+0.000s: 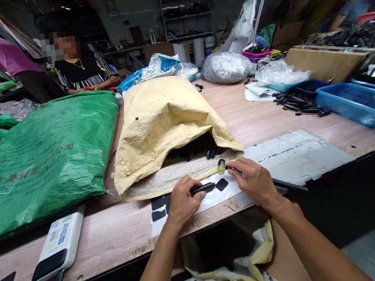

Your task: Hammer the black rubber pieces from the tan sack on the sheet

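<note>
My left hand is closed around a short black tube, which points right just above the table. Its tip is beside a black rounded patch on a white sheet. In my right hand is a small mallet with a yellow-green face, held near its head. The black handle appears to run back under the wrist. More black patches lie on the sheet left of my left hand. Directly ahead, a yellow woven sack lies with its mouth toward me, black parts showing inside.
A green sack and a white power bank with a cable are on the left. Blue trays and heaped black parts are on the right. An open sack sits at my lap. A person works across the table.
</note>
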`<state>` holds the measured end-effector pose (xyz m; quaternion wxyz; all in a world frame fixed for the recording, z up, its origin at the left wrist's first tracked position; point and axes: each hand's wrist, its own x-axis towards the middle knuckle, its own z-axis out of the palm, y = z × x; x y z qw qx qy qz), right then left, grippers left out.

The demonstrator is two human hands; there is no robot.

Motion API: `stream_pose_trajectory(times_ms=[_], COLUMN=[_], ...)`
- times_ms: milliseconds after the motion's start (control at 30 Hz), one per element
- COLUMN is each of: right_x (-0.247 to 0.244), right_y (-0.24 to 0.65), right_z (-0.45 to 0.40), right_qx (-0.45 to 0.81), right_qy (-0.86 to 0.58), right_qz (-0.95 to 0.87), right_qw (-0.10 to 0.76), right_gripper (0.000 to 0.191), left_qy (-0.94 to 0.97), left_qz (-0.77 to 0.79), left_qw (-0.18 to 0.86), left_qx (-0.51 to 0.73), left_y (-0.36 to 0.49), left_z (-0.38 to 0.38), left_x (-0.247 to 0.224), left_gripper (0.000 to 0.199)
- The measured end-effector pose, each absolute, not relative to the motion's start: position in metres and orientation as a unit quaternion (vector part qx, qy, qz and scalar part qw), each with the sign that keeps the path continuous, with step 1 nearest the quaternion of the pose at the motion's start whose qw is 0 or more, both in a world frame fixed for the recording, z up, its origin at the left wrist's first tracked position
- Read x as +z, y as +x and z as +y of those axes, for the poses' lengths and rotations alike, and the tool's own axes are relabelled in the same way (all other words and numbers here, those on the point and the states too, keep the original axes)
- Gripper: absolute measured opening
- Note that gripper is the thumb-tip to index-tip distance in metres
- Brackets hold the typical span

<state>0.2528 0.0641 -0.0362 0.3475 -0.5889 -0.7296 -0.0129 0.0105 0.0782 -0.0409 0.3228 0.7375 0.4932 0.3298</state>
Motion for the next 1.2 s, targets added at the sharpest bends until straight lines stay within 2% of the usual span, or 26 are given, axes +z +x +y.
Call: stream_pose_trajectory(times_ms=[200,533,767,867,1000,1200], right_x=[-0.054,-0.056,-0.046,-0.034,-0.024,-0.030], right_y=[0.264,0.264,0.258,0.247,0.225,0.210], right_z=[0.073,0.071,0.066,0.060,0.054,0.057], right_qx=[-0.052,-0.051,-0.058,-0.024,0.035,0.045], right_qy=[-0.596,-0.601,-0.589,-0.559,-0.531,-0.524], right_qz=[-0.734,-0.736,-0.734,-0.752,-0.790,-0.807], right_qw=[0.322,0.307,0.334,0.349,0.304,0.268], right_gripper=[0.018,0.020,0.024,0.024,0.027,0.028], left_qy=[0.739,0.763,0.769,0.772,0.775,0.780], left_qz=[0.490,0.469,0.454,0.453,0.453,0.442], left_qw=[0.324,0.319,0.323,0.320,0.312,0.312], left_qx=[0.331,0.311,0.312,0.309,0.311,0.315], left_y=[0.010,0.006,0.004,0.004,0.004,0.004], left_z=[0.078,0.079,0.080,0.080,0.080,0.080], left_x=[-0.040,-0.039,-0.039,-0.040,-0.040,-0.042], left_gripper=[0.018,0.010,0.019,0.020,0.018,0.016])
